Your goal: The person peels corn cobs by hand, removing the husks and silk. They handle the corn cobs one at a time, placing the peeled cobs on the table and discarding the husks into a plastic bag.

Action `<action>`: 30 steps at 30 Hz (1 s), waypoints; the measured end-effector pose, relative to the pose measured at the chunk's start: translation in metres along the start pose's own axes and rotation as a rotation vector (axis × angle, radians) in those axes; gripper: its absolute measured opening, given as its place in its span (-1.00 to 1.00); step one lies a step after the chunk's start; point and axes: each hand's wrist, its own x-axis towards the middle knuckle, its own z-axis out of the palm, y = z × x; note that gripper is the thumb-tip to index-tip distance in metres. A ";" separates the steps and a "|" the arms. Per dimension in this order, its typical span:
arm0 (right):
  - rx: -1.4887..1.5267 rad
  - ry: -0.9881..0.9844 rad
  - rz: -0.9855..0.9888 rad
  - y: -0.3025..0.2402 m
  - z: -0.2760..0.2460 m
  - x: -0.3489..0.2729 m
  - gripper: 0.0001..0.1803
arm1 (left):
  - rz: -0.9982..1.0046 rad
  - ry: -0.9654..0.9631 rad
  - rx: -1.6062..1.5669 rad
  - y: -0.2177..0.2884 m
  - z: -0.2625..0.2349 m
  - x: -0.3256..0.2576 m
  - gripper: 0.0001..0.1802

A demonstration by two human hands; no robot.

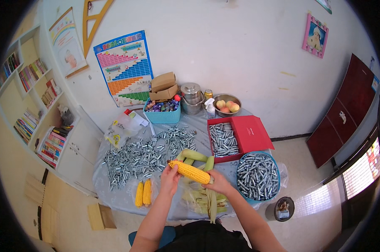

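Observation:
A bare yellow corn cob [190, 171] is held level above the near side of the table. My left hand [169, 180] is closed on its dark-tipped left end, and my right hand [218, 183] grips its right end. Just behind it lie several ears of corn in green husks [198, 156]. Beneath and beside my right hand, pale green husks [202, 202] are heaped on clear plastic, some hanging over the table's front edge. Left of my left hand, two husked corn cobs [143, 193] lie side by side on a clear bag.
Small metal cylinders [135, 157] cover the table's left half. More fill a red box [224, 140] and a blue basket [258, 176] at the right. Behind stand a blue basket of wrapped sweets [162, 111], a metal pail [192, 98] and a fruit bowl [227, 104]. A bin [281, 208] stands at the right.

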 end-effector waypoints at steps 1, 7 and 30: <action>-0.088 -0.010 -0.051 0.003 -0.002 0.003 -0.45 | -0.002 0.002 0.001 0.000 0.000 0.000 -0.60; -0.075 -0.034 0.041 -0.003 -0.006 0.006 -0.54 | 0.012 0.030 -0.022 0.004 0.002 0.000 -0.61; -0.556 -0.135 0.056 -0.020 0.025 -0.011 -0.78 | 0.379 -0.714 1.966 -0.023 0.026 -0.024 -0.60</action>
